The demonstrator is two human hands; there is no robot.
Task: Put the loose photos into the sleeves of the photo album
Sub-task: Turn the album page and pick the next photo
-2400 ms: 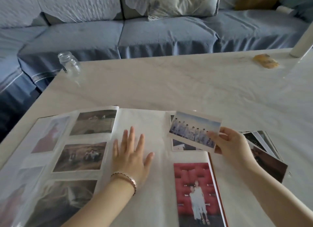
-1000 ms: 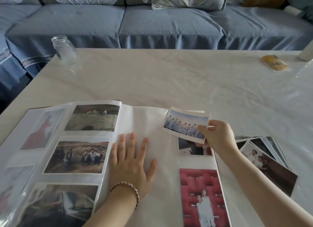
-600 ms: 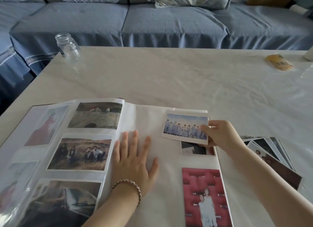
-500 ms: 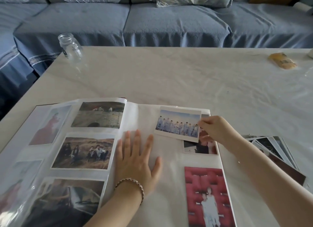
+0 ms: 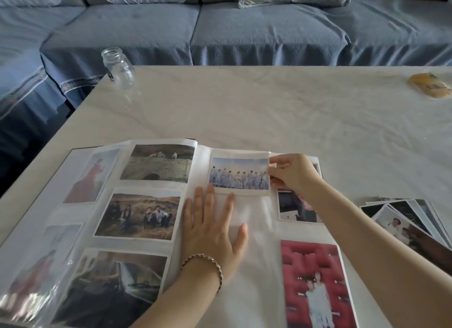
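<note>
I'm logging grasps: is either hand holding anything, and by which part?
The right hand pinches the white-bordered photo of a line of people by its right edge. The left hand rests flat on the open photo album, gripping nothing.

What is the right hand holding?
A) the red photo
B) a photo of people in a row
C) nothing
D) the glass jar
B: the right hand pinches the edge of the group photo, while the jar stands far off at the table corner and the red photo lies untouched.
</note>
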